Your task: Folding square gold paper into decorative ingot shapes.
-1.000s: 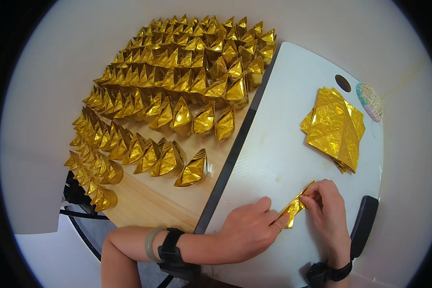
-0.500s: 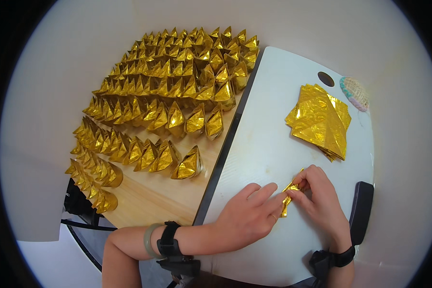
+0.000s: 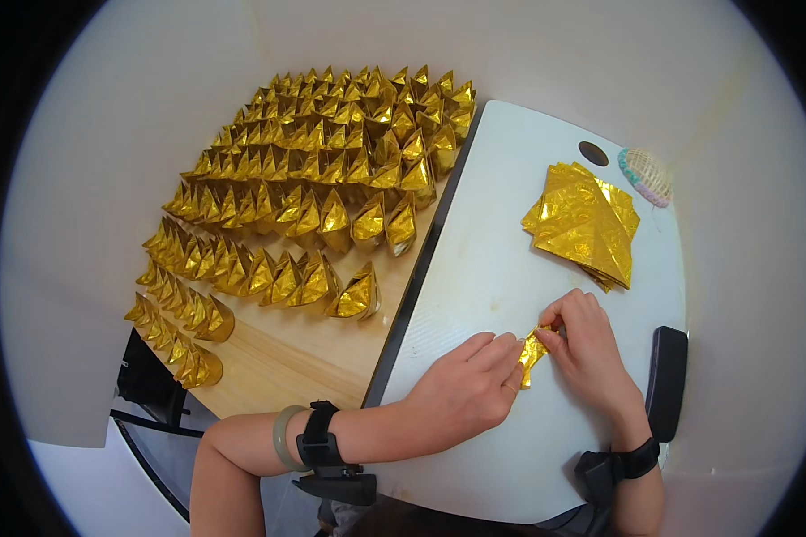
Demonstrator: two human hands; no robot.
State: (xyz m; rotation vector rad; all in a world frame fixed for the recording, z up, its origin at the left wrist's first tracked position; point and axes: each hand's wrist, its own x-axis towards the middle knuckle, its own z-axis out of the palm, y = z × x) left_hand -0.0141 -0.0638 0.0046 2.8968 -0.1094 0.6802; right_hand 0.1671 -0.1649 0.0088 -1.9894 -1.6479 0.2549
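At the near right of a white tabletop [image 3: 461, 300], a person's right hand [image 3: 585, 345] pinches the far end of a small, narrow strip of folded gold foil [image 3: 532, 362] between thumb and fingertips. The left hand [image 3: 470, 387], fingers curled together, meets the strip's left edge; its thumb is hidden, so whether it pinches too cannot be told. Each wrist wears a black strap, and a pale green bangle [image 3: 283, 438] rings the left forearm. Right of the right hand lies a long black object [image 3: 667, 383]. Farther off sits a fanned stack of gold sheets [image 3: 587, 228], with a small woven oval [image 3: 645, 177] beyond it. To the left, rows of pointed gold foil shapes [image 3: 334, 222] cover much of a wooden surface [image 3: 282, 358].
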